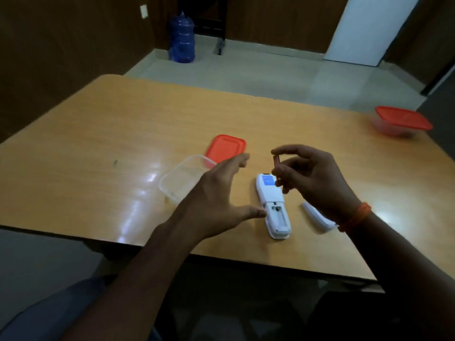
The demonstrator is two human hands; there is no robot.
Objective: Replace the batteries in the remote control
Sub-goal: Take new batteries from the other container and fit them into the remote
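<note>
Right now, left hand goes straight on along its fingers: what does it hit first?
Probably the lid; the left hand points at its near edge. Height unclear, so it may pass over.

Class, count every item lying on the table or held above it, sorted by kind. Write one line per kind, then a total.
Containers: 2 (open container, lidded container)
Loose lids: 1 (orange lid)
Remotes: 1 (remote control)
Covers: 1 (battery cover)
Batteries: 1 (battery, pinched by the right hand)
Total: 6
</note>
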